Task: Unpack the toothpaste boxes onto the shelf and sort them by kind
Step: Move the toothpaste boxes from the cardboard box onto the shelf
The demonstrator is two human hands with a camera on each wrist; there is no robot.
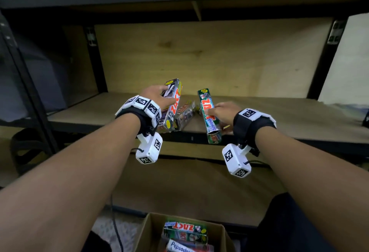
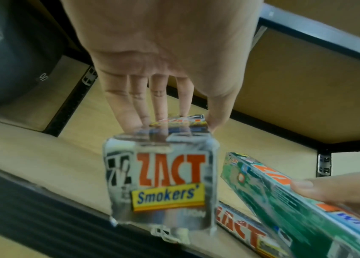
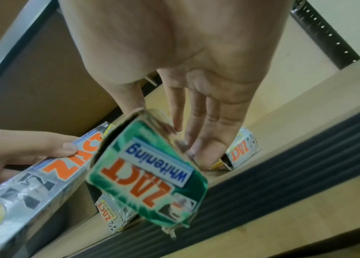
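Note:
My left hand (image 1: 159, 96) grips a silver Zact Smokers box (image 1: 171, 104) from above, tilted over the shelf board (image 1: 279, 116); the wrist view shows the fingers (image 2: 130, 111) and thumb clamping its sides behind the end face (image 2: 163, 183). My right hand (image 1: 219, 110) holds a green Zact Whitening box (image 1: 209, 116) just to the right, its near end past the shelf's front edge. Thumb and fingers (image 3: 205, 139) pinch the green box (image 3: 148, 171). Another silver Zact box (image 1: 184, 117) lies on the shelf between the two held boxes.
A further silver Zact box (image 3: 243, 148) lies on the shelf under my right hand's fingers. An open cardboard carton (image 1: 145, 231) stands on the floor below, holding green Zact boxes (image 1: 185, 228) and a Pepsodent box (image 1: 183, 247). Black uprights (image 1: 91, 56) frame the shelf bay.

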